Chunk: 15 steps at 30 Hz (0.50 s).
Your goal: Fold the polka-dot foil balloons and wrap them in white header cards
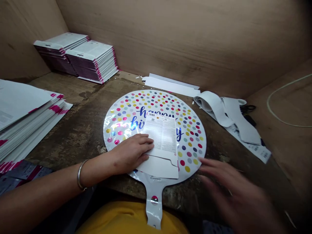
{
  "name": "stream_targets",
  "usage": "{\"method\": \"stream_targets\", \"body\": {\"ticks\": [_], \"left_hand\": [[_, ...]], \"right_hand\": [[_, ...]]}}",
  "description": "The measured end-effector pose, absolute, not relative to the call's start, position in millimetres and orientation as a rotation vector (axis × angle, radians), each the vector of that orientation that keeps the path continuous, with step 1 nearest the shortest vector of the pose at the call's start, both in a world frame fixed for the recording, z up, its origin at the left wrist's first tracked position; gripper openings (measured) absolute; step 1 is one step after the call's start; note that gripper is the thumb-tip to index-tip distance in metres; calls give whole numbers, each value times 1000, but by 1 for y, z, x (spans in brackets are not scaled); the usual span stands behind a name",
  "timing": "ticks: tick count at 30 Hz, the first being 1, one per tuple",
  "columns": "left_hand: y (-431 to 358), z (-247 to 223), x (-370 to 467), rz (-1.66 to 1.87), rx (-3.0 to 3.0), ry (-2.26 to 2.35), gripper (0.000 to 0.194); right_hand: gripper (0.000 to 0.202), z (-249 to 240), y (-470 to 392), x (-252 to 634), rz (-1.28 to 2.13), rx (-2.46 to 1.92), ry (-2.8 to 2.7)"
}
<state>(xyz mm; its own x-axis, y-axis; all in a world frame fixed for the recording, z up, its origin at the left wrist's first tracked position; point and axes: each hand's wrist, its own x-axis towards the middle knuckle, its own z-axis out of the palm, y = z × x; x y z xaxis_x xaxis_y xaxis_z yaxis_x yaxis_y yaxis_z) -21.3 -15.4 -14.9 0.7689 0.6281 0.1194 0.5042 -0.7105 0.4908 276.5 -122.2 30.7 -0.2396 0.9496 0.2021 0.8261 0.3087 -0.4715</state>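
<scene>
A flat, round foil balloon (192,130) with coloured dots and "happy birthday" lettering lies on the wooden table, its tail hanging over the front edge. On its middle rests a white printed card sleeve (163,139) with a barcode and a flap at the near end. My left hand (133,151), with a bangle at the wrist, lies with its fingers stretched over the sleeve's left side. My right hand (234,188) is off the balloon's lower right edge, smeared by motion, its fingers apart and nothing visible in them.
Stacks of printed card sleeves (95,61) stand at the back left, and a bigger pile (31,117) lies at the left. A curled strip of labels (234,120) sits at the right. White card strips (170,85) lie along the wooden back wall.
</scene>
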Motion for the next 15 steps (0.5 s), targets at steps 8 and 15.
{"method": "stream_targets", "body": {"ticks": [8, 15], "left_hand": [[-23, -20, -35, 387, 2541, 759, 75], [-36, -20, -19, 412, 2710, 702, 23]], "right_hand": [[42, -9, -86, 205, 427, -1351, -2465], [20, -13, -92, 211, 383, -1330, -2385]]}}
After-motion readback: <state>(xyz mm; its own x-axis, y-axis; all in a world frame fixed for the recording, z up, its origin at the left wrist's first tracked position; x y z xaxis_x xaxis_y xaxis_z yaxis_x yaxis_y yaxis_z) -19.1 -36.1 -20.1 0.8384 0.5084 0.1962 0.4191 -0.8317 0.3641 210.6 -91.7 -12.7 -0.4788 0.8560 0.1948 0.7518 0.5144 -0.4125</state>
